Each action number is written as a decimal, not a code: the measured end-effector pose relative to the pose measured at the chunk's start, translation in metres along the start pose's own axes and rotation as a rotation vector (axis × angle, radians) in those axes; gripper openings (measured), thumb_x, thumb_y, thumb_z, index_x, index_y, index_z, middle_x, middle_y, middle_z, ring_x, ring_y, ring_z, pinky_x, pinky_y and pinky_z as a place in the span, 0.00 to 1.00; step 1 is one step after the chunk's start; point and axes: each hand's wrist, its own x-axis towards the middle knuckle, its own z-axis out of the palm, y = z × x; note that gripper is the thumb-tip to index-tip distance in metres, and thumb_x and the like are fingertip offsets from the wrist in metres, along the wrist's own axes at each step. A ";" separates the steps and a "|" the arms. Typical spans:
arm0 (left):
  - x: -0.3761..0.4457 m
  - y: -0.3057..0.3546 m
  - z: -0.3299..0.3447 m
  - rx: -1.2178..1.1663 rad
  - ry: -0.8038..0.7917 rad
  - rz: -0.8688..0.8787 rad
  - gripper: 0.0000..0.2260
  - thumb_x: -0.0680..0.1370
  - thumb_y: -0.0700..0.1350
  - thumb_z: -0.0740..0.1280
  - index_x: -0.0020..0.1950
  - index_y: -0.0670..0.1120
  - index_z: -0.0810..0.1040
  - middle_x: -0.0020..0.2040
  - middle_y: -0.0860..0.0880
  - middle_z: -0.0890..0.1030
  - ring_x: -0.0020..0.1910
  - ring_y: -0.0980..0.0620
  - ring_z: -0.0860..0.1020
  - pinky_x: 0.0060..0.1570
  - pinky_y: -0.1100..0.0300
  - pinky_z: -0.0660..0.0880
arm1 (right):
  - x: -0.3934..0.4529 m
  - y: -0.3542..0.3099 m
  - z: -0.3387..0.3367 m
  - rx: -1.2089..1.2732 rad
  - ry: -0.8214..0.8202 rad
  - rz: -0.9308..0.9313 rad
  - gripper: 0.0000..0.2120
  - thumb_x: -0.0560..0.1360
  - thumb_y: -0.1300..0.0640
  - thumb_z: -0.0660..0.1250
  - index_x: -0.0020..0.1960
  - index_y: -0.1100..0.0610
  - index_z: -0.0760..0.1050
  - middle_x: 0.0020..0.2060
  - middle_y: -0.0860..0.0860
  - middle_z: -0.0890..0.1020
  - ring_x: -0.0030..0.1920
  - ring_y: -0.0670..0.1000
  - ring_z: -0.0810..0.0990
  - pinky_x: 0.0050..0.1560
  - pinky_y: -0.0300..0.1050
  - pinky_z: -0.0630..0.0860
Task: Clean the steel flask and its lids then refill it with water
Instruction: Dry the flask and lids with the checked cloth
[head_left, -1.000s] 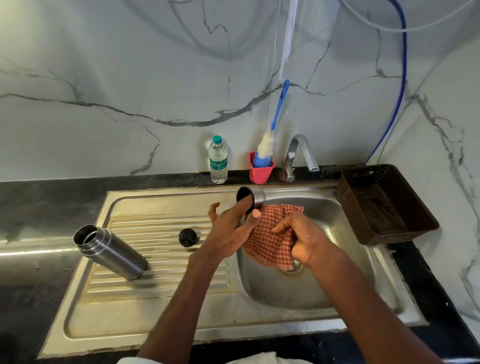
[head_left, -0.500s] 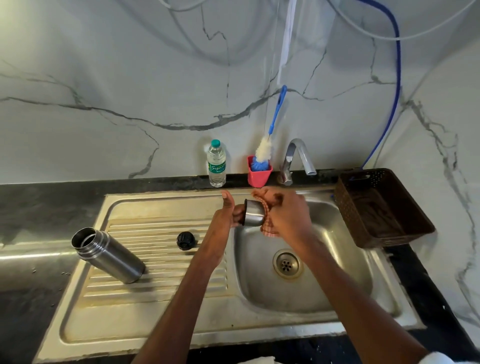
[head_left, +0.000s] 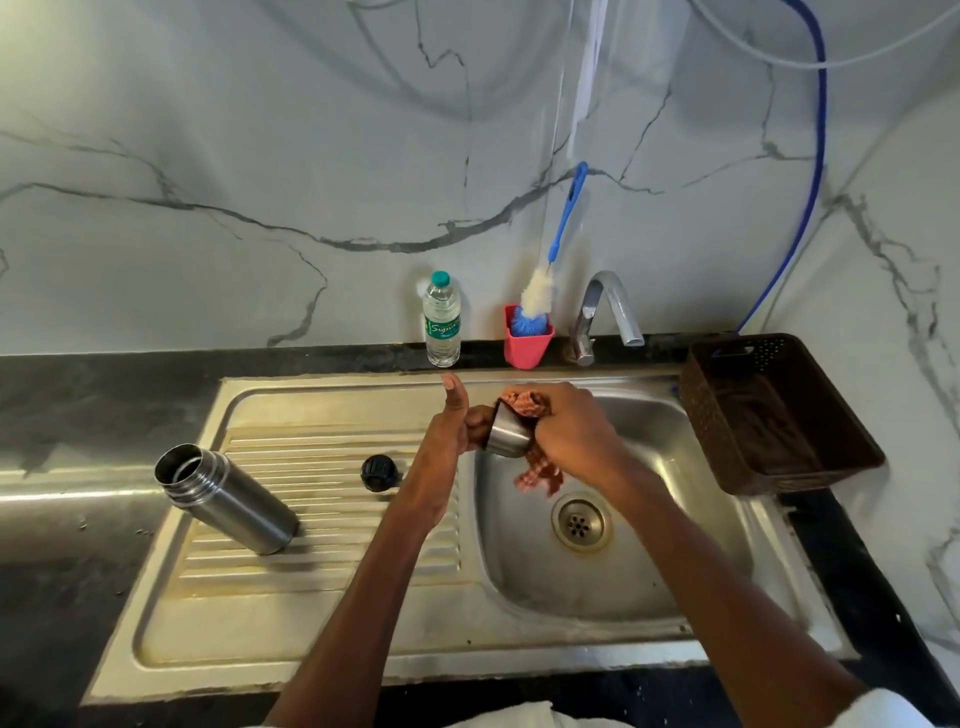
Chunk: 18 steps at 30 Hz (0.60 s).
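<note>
Over the left edge of the sink basin my left hand (head_left: 451, 431) grips the steel cup lid (head_left: 506, 435), thumb pointing up. My right hand (head_left: 574, 426) clutches a red checked cloth (head_left: 537, 470) against the lid's open end; part of the cloth hangs below. The open steel flask (head_left: 223, 496) lies tilted on the drainboard at the left. A black inner cap (head_left: 380, 472) sits on the drainboard between the flask and my left hand.
A steel sink (head_left: 613, 582) with a drain lies below my hands. At the back stand a water bottle (head_left: 442, 321), a pink cup holding a blue bottle brush (head_left: 527, 335) and the tap (head_left: 605, 312). A brown plastic basket (head_left: 769, 415) stands at the right.
The lid and cloth rose from low in the basin to above its left edge. My right hand bunched the spread cloth against the lid. My left thumb now points up.
</note>
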 end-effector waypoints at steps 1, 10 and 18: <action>0.002 -0.001 0.000 0.037 -0.005 -0.007 0.45 0.74 0.76 0.40 0.56 0.47 0.88 0.51 0.47 0.89 0.56 0.52 0.85 0.63 0.58 0.68 | -0.005 -0.002 0.002 -0.077 0.001 -0.042 0.23 0.76 0.70 0.63 0.63 0.49 0.80 0.53 0.53 0.85 0.48 0.51 0.86 0.47 0.48 0.83; 0.002 -0.007 0.002 -0.042 -0.075 -0.004 0.49 0.71 0.79 0.45 0.64 0.44 0.84 0.57 0.44 0.87 0.61 0.48 0.84 0.70 0.49 0.70 | 0.001 0.003 -0.003 0.207 -0.029 0.153 0.16 0.80 0.65 0.61 0.54 0.48 0.82 0.45 0.49 0.85 0.44 0.45 0.83 0.49 0.45 0.81; 0.006 -0.005 0.007 -0.261 0.025 -0.010 0.46 0.76 0.75 0.38 0.69 0.45 0.80 0.63 0.43 0.85 0.65 0.49 0.82 0.66 0.56 0.73 | -0.009 0.011 0.005 0.993 -0.054 0.615 0.16 0.66 0.74 0.57 0.48 0.63 0.76 0.51 0.62 0.83 0.54 0.64 0.82 0.58 0.60 0.79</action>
